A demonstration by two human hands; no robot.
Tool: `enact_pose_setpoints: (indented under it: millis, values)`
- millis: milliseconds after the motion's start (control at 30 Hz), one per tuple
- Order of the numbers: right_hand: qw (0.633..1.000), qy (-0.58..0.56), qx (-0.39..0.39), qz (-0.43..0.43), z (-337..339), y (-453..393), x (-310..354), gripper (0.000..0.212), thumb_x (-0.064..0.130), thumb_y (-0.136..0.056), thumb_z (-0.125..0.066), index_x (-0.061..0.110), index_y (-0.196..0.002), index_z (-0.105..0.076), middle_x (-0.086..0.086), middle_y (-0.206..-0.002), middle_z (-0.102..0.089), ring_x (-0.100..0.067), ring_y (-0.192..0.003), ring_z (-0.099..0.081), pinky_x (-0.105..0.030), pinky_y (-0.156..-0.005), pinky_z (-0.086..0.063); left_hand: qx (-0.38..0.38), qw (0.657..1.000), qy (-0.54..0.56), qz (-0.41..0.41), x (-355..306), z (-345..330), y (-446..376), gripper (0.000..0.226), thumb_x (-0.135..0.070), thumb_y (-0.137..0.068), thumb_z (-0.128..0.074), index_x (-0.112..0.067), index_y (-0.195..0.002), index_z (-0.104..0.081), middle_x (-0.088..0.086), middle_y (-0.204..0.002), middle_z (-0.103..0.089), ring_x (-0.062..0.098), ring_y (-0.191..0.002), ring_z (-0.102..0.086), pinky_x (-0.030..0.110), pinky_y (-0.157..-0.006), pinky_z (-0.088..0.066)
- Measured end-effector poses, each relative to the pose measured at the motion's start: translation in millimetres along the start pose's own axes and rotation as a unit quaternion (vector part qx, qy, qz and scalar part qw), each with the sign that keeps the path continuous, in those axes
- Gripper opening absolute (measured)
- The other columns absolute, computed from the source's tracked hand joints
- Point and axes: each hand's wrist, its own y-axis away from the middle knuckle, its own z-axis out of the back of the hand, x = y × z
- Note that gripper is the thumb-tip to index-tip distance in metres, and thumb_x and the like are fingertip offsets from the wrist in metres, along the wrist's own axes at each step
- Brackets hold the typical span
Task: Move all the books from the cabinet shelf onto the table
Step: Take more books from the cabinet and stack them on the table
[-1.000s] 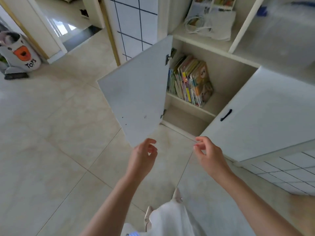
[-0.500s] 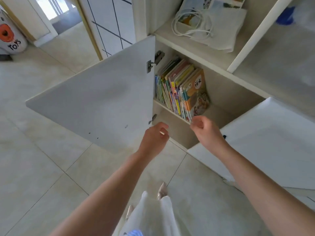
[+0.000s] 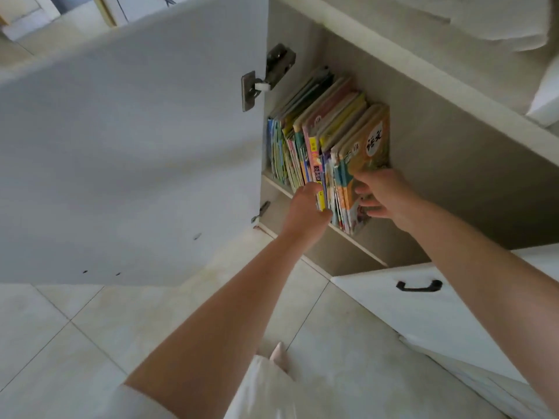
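Note:
A row of several colourful thin books [image 3: 320,140] stands leaning on the cabinet shelf [image 3: 357,241], between the open doors. The outermost one is an orange book [image 3: 367,146] with Chinese characters on its cover. My left hand [image 3: 305,207] reaches into the row, its fingers slid between the spines near the middle. My right hand [image 3: 382,193] is on the right end of the row, fingers curled over the front edge of the orange book and its neighbours. The fingertips of both hands are partly hidden by the books.
The left cabinet door [image 3: 130,140] swings wide open beside my left arm, its hinge [image 3: 266,77] showing. The right door [image 3: 429,309] with a black handle [image 3: 419,286] lies open under my right arm. Tiled floor [image 3: 60,343] lies below. White cloth [image 3: 484,22] sits on the shelf above.
I have moved closer to the cabinet. Both hands went from hanging free in front of the shelf to the books: the left into the row, the right onto its right end.

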Motion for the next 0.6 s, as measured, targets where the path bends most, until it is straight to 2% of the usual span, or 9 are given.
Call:
enact_pose_setpoints:
  millis: [100,200,300,433,600]
  values:
    - [1.0,0.015,0.007,-0.017,-2,-32,3,0.034,0.043,-0.094,-0.055,0.014,-0.112,-0.052,-0.011,-0.124,-0.061,-0.028,-0.104,-0.06,-0.049,-0.1,-0.046,-0.024,0.999,0.026,-0.003,9,-16,-21,0.061,-0.006,-0.085,-0.064,-0.015,-0.141,-0.041,0.005,-0.143,-0.048,0.023,-0.126,-0.051,0.037,-0.102,-0.046]
    - [0.996,0.02,0.057,-0.064,-4,-53,17,0.079,0.063,-0.083,-0.058,0.015,-0.142,-0.037,-0.019,-0.14,-0.048,-0.042,-0.119,-0.053,-0.056,-0.104,-0.04,-0.033,0.996,0.083,0.004,15,-29,-35,0.06,-0.005,-0.084,-0.064,-0.014,-0.139,-0.043,0.006,-0.14,-0.05,0.028,-0.126,-0.051,0.046,-0.104,-0.045]
    - [0.988,-0.028,0.095,-0.117,-8,-70,31,0.103,0.078,-0.07,-0.059,0.018,-0.148,-0.028,-0.026,-0.144,-0.042,-0.051,-0.122,-0.049,-0.064,-0.103,-0.037,-0.036,0.993,0.109,0.015,20,-37,-46,0.06,-0.004,-0.083,-0.063,-0.015,-0.138,-0.043,0.006,-0.14,-0.051,0.029,-0.125,-0.051,0.05,-0.102,-0.047]
    - [0.986,-0.054,0.066,-0.143,-17,-89,43,0.108,0.077,-0.063,-0.065,0.019,-0.146,-0.028,-0.032,-0.138,-0.043,-0.058,-0.112,-0.051,-0.072,-0.093,-0.04,-0.032,0.991,0.127,0.018,25,-44,-55,0.06,-0.007,-0.08,-0.063,-0.016,-0.136,-0.042,0.004,-0.135,-0.052,0.027,-0.122,-0.052,0.052,-0.098,-0.049]
    - [0.991,0.013,0.026,-0.128,-22,-96,42,0.097,0.07,-0.076,-0.061,0.016,-0.149,-0.026,-0.031,-0.143,-0.04,-0.054,-0.118,-0.05,-0.061,-0.101,-0.042,-0.053,0.985,0.162,0.02,34,-48,-66,0.057,0.002,-0.075,-0.062,-0.013,-0.128,-0.048,0.005,-0.122,-0.058,0.023,-0.113,-0.054,0.048,-0.098,-0.048]
